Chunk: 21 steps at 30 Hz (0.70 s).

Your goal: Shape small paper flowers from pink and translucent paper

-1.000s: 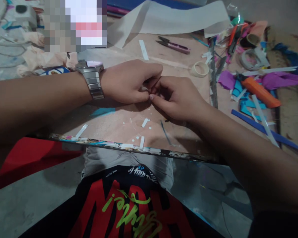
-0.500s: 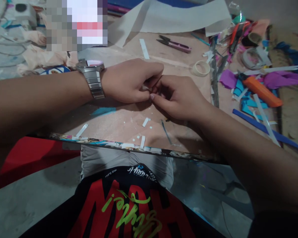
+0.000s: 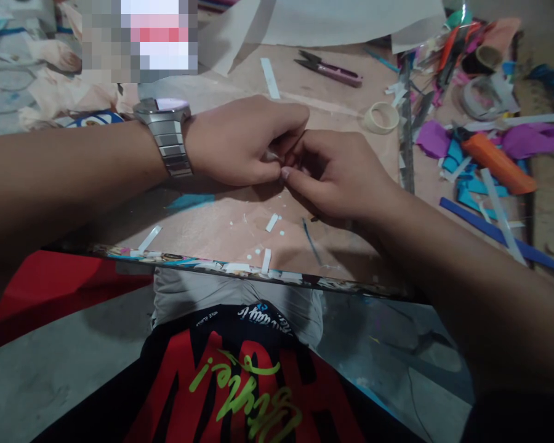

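My left hand (image 3: 244,141), with a steel watch (image 3: 168,135) on its wrist, is closed in a pinch over the middle of the board. My right hand (image 3: 341,166) meets it there, also pinched, its thumb and fingertips touching the left ones. A small pale bit (image 3: 271,155) shows between the left fingers; the fingers hide most of it and I cannot make out its kind. Beneath the hands lies the brown work board (image 3: 240,215), with a short white strip (image 3: 272,223) and tiny white specks on it near the hands.
Thread snips (image 3: 330,69) and a roll of pale tape (image 3: 381,117) lie beyond the hands. A large white sheet (image 3: 323,24) covers the back. On the right are an orange cutter (image 3: 498,163), a blue strip (image 3: 503,237) and coloured scraps. Crumpled peach paper (image 3: 74,95) lies at left.
The view has shifted slightly, so the board's things sit a little higher in the picture. Both hands stay pinched together, with hardly any change in their fingers.
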### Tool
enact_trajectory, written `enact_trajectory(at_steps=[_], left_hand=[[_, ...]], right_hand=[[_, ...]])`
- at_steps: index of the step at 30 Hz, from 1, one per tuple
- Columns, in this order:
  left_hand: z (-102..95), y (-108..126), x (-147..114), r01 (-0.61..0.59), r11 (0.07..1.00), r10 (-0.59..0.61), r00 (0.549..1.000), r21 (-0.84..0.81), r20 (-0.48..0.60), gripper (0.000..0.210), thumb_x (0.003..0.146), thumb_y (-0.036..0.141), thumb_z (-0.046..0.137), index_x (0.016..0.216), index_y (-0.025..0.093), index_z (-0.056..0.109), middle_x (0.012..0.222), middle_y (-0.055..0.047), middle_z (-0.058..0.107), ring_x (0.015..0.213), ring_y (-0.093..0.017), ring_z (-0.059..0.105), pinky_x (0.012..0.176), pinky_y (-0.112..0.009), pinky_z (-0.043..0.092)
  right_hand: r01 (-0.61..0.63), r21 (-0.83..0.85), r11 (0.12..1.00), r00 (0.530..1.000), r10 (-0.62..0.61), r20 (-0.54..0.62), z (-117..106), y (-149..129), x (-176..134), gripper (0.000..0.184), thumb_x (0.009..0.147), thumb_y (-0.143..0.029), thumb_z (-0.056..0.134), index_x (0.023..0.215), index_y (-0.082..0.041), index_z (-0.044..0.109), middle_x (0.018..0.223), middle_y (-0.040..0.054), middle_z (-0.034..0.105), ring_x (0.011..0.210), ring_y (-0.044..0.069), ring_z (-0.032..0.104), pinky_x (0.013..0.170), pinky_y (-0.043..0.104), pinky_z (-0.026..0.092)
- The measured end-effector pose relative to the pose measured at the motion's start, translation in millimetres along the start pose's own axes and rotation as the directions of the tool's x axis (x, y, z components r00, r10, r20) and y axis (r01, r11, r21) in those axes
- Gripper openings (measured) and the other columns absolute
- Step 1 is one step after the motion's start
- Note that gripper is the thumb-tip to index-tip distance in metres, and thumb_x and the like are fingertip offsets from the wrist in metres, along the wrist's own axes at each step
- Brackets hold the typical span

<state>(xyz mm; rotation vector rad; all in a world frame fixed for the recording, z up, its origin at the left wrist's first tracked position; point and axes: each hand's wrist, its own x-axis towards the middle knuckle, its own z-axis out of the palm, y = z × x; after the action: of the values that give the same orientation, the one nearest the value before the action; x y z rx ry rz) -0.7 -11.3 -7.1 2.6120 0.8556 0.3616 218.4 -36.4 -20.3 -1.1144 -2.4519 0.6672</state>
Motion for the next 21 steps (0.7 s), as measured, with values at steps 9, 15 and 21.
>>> enact_trajectory(at_steps=[9,15,21], left_hand=[[0.1,1.1,-0.1,0.014,0.999,-0.014,1.000,0.040,-0.001,0.019,0.080,0.031,0.059,0.096,0.021,0.060,0.084,-0.004,0.063,0.077,-0.021,0.059,0.069,-0.035,0.041],[0.5,0.9,-0.1,0.022,1.000,-0.022,1.000,0.014,-0.018,0.018,0.078,0.033,0.061,0.092,0.023,0.057,0.082,-0.005,0.064,0.077,-0.023,0.060,0.071,-0.036,0.043],[0.0,3.3,-0.5,0.034,0.999,-0.034,0.999,0.010,-0.005,0.017,0.079,0.030,0.063,0.092,0.022,0.055,0.086,-0.005,0.064,0.082,-0.024,0.063,0.077,-0.036,0.045]], right_hand=[[-0.020,-0.025,0.999,1.000,0.020,0.016,-2.0,-2.6,0.4,0.014,0.091,-0.040,0.072,0.090,-0.027,0.066,0.083,0.0049,0.071,0.080,0.026,0.062,0.072,0.042,0.049],[-0.002,-0.027,1.000,1.000,0.002,0.003,-1.6,-2.3,0.5,0.010,0.090,-0.032,0.071,0.088,-0.025,0.065,0.083,0.0059,0.072,0.080,0.026,0.063,0.070,0.041,0.048],[0.012,-0.050,0.999,1.000,-0.012,-0.007,-0.9,-0.3,0.8,0.006,0.088,-0.026,0.069,0.088,-0.023,0.065,0.085,0.0066,0.072,0.075,0.024,0.062,0.069,0.040,0.046]])
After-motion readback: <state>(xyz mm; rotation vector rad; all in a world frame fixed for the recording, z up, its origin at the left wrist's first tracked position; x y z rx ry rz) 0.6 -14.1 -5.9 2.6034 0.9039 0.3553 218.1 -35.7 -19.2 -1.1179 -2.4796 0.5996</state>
